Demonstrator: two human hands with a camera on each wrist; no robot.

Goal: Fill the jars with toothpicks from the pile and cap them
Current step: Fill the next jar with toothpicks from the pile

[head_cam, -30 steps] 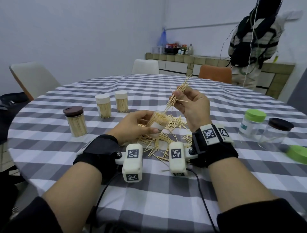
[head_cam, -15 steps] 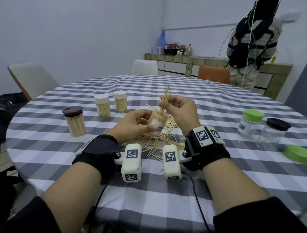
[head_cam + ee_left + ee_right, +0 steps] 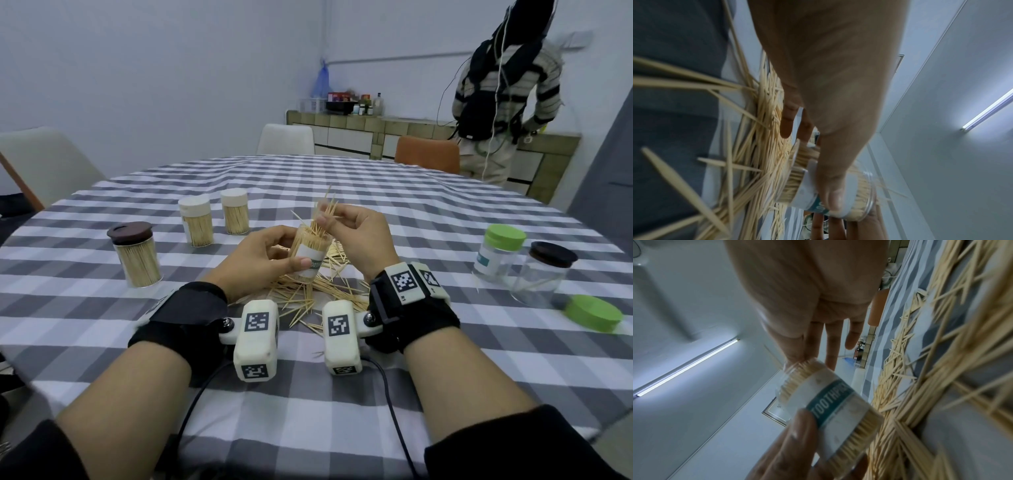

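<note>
The open jar (image 3: 310,253) is held tilted above the pile (image 3: 318,291) on the bench (image 3: 445,219), left hand (image 3: 260,262) grip closed around it. A toothpick bundle (image 3: 323,214) is pinched by the right hand (image 3: 356,236) at the mouth. Risk: jar already packed, so splayed sticks may be caught on the rim and spilled.

Greys, pale wood and green on my table

I see a grey-and-white checked tablecloth (image 3: 445,219) under pale tan toothpicks (image 3: 308,291); the jar (image 3: 310,253) I hold wears a white label with a teal band. To the left, one jar has a brown lid (image 3: 129,233) and two have cream lids (image 3: 194,206); on the right sit green lids (image 3: 506,236) and a dark brown lid (image 3: 552,254). My wrist straps (image 3: 185,318) are black.
</note>
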